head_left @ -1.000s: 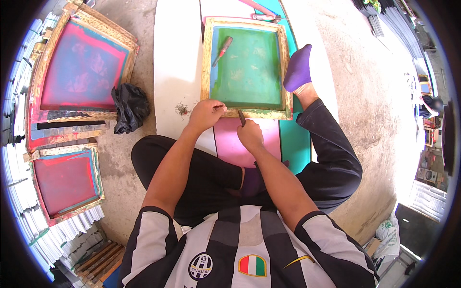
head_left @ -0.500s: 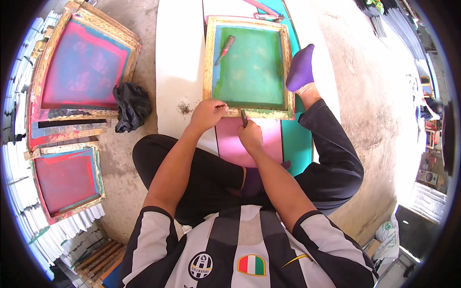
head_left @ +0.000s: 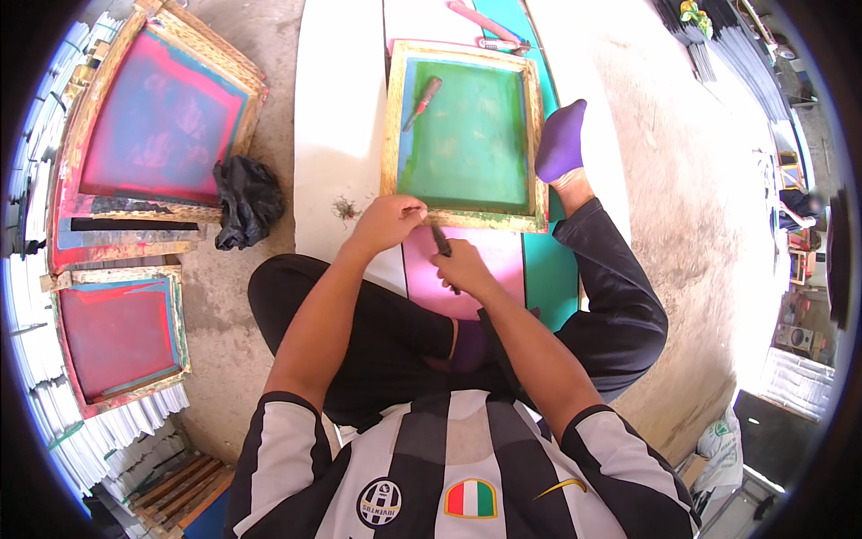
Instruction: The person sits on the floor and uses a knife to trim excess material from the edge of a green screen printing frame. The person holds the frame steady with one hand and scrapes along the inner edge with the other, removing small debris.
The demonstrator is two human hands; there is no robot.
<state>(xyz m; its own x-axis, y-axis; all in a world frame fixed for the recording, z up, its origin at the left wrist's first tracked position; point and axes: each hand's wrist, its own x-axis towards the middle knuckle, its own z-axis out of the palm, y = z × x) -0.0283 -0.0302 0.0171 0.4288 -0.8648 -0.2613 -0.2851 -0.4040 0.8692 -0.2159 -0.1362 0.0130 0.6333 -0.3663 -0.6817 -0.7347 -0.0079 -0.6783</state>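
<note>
While the left hand (head_left: 388,222) pinches the wooden frame (head_left: 467,217), the right hand (head_left: 462,267) grips 1 dark tool (head_left: 442,243).

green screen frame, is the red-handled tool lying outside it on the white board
No, the red-handled tool lies inside the green screen frame, on its mesh near the upper left corner.

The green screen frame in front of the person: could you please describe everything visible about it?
The green screen frame is a rectangular, worn wooden frame around green mesh with a blue strip along its left side. It lies flat on the white and pink boards. A red-handled tool rests on the mesh. The left hand touches its near edge; a purple-socked foot rests against its right side.
</note>
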